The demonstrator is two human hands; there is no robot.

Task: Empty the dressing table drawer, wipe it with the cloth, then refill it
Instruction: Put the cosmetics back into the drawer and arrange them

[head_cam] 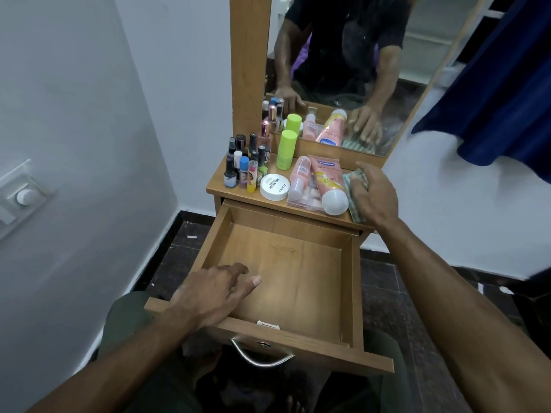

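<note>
The wooden drawer (286, 222) is pulled out wide and its inside is bare. My left hand (214, 290) rests over the drawer's front left rim, fingers spread, holding nothing. My right hand (374, 193) lies on the green striped cloth (354, 204) at the right end of the table top (235, 193), fingers bent over it. On the top stand several small bottles (243, 168), a green tube (286, 150), a white round jar (275, 187), a pink bottle (299, 177), a pink lotion tube (328, 183) and a clear pack (307, 199).
A mirror (343, 55) rises behind the table top and reflects the person and the items. A white wall with a switch plate (22, 195) is at the left. A dark blue cloth (501, 84) hangs at the upper right. The floor is dark tile (387, 293).
</note>
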